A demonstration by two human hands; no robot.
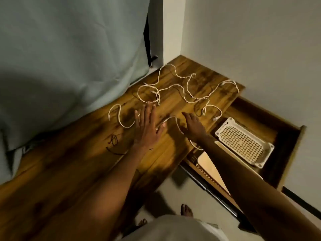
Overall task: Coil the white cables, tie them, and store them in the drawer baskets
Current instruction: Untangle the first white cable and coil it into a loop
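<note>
Head view puts a grey-green curtain (pixel 69 58) at your far left above the wooden tabletop (pixel 60 171), where loose white cables (pixel 175 86) sprawl. Your left hand (pixel 147 126) lies flat, fingers straight; your right hand (pixel 194 126) rests loosely on a cable, beside the open drawer (pixel 288 136) with its white basket (pixel 243 141) against the pale wall (pixel 251 40).

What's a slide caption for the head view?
Both hands, left hand and right hand, reach toward loose white cables beside open drawer baskets.

Cables: white cables (pixel 175 87) lie loose and uncoiled across wooden tabletop (pixel 73 164).
Left hand (pixel 147 127): flat, fingers straight, over a cable.
Right hand (pixel 194 126): fingers curved down beside a cable loop.
Drawer (pixel 286 136): open, holds white basket (pixel 243 141).
</note>
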